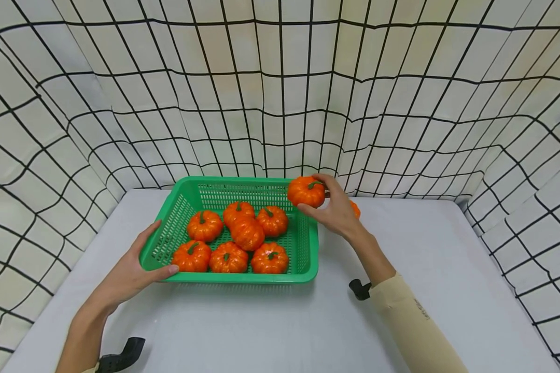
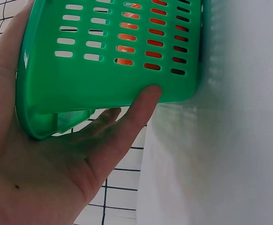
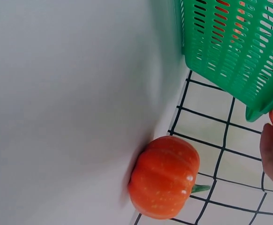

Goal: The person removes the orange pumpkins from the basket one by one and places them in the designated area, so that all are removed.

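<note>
A green plastic basket [image 1: 242,278] stands on the white table with several small orange pumpkins [image 1: 228,257] inside, one lying on top of others. My left hand [image 1: 128,267] grips the basket's left end, thumb over the front rim corner; in the left wrist view, fingers [image 2: 145,105] reach under the rim along the perforated wall. Over the basket's back right corner, my right hand [image 1: 338,212] holds another pumpkin [image 1: 304,191] between thumb and fingers, its green stem showing. One more pumpkin [image 3: 164,178] rests on the table right of the basket, mostly hidden behind the right hand in the head view.
Black grid lines cross the pale walls [image 1: 289,93] at the back and both sides. The white tabletop [image 1: 261,331] extends in front of the basket and to its right. A black wrist mount [image 1: 121,355] sits at the left wrist, another [image 1: 360,289] at the right.
</note>
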The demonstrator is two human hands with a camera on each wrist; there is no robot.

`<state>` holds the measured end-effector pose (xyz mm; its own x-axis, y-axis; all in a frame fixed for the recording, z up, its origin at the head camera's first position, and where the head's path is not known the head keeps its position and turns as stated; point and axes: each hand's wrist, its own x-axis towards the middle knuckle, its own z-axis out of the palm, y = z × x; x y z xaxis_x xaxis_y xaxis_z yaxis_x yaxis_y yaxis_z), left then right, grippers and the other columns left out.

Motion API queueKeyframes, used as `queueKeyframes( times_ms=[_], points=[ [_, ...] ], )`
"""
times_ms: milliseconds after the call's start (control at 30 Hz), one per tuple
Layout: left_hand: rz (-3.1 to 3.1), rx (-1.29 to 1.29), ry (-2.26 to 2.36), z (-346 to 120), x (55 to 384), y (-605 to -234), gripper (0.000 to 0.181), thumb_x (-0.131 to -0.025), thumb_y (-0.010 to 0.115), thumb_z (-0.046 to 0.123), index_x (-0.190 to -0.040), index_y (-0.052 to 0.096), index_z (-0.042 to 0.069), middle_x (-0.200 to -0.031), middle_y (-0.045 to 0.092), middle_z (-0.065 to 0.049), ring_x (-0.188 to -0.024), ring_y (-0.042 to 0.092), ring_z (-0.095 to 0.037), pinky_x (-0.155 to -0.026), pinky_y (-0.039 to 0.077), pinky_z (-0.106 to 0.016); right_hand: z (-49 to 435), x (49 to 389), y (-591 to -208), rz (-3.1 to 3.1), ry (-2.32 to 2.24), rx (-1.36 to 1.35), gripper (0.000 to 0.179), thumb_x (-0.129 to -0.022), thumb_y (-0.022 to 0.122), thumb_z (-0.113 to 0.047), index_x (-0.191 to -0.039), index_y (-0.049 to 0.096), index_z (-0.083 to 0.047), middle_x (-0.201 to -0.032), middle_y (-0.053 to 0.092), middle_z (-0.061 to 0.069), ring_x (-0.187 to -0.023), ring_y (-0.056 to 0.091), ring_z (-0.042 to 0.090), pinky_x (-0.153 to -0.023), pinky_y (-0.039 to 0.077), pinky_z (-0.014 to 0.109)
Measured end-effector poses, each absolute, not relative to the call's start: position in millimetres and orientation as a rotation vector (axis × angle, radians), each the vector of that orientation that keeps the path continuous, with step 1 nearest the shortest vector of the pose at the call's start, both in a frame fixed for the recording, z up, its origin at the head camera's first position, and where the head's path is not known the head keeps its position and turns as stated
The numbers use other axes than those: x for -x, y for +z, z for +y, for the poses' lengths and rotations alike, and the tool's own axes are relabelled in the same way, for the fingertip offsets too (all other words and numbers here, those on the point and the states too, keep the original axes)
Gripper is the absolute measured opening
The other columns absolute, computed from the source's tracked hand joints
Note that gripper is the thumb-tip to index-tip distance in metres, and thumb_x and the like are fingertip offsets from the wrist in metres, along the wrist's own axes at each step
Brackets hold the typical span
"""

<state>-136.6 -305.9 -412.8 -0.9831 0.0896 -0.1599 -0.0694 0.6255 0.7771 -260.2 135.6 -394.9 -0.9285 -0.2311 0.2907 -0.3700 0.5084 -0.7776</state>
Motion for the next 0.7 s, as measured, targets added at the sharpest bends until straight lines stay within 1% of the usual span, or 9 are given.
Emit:
queueKeyframes(
  times_ms=[100,167,233,333,433,533,700],
  points=[
    [2.666,-0.018,1.281,-305.8,136.7,-412.8,0.112,-0.093,0.076,0.035,-0.168,-0.007,0.034,-0.172,0.010,-0.031,-0.147,0.024,-0.054,-0.107,0.031,-0.076,141.3,258.4,-395.1,-2.588,1.425,-0.498,0.081,-0.087,0.083,-0.036,-0.153,0.044,-0.012,-0.147,0.055,0.013,-0.121,0.058,0.032,-0.102,0.052,0.048],
    [2.669,-0.018,1.275,-305.9,137.0,-412.9,0.112,-0.093,0.076,0.036,-0.168,-0.007,0.035,-0.172,0.011,-0.031,-0.146,0.025,-0.054,-0.107,0.031,-0.075,145.5,257.2,-395.1,-2.585,1.435,-0.479,0.081,-0.087,0.083,-0.036,-0.154,0.043,-0.014,-0.149,0.055,0.013,-0.119,0.060,0.033,-0.097,0.054,0.049],
    [2.672,-0.016,1.266,-306.1,137.1,-413.2,0.112,-0.093,0.077,0.036,-0.168,-0.007,0.035,-0.171,0.011,-0.031,-0.146,0.026,-0.054,-0.107,0.032,-0.074,149.7,255.7,-395.0,-2.586,1.447,-0.457,0.082,-0.088,0.083,-0.036,-0.156,0.041,-0.016,-0.152,0.053,0.012,-0.120,0.060,0.033,-0.096,0.054,0.051],
    [2.674,-0.015,1.260,-306.7,137.5,-414.1,0.113,-0.093,0.077,0.036,-0.168,-0.007,0.035,-0.171,0.011,-0.031,-0.146,0.025,-0.054,-0.107,0.032,-0.075,156.5,254.4,-395.2,-2.590,1.463,-0.426,0.087,-0.087,0.083,-0.036,-0.158,0.038,-0.017,-0.157,0.049,0.012,-0.127,0.058,0.035,-0.103,0.053,0.055],
    [2.668,-0.014,1.271,-307.3,137.8,-414.8,0.113,-0.093,0.077,0.036,-0.168,-0.008,0.035,-0.171,0.011,-0.031,-0.146,0.025,-0.055,-0.107,0.031,-0.075,163.4,253.8,-395.6,-2.588,1.473,-0.400,0.091,-0.086,0.085,-0.034,-0.159,0.035,-0.014,-0.160,0.047,0.013,-0.133,0.055,0.036,-0.111,0.049,0.055],
    [2.660,-0.014,1.281,-307.4,138.1,-415.0,0.112,-0.093,0.076,0.035,-0.168,-0.008,0.034,-0.171,0.010,-0.032,-0.146,0.024,-0.055,-0.107,0.031,-0.076,170.6,253.8,-397.3,-2.586,1.462,-0.373,0.090,-0.085,0.086,-0.032,-0.157,0.037,-0.010,-0.156,0.049,0.014,-0.131,0.056,0.037,-0.111,0.049,0.054],
    [2.656,-0.020,1.285,-307.1,138.1,-414.6,0.113,-0.094,0.076,0.035,-0.168,-0.008,0.031,-0.172,0.006,-0.031,-0.147,0.022,-0.055,-0.108,0.029,-0.078,181.2,252.6,-400.1,-2.562,1.483,-0.326,0.084,-0.084,0.087,-0.030,-0.152,0.043,-0.010,-0.149,0.048,0.014,-0.128,0.056,0.037,-0.108,0.051,0.054]
  ],
)
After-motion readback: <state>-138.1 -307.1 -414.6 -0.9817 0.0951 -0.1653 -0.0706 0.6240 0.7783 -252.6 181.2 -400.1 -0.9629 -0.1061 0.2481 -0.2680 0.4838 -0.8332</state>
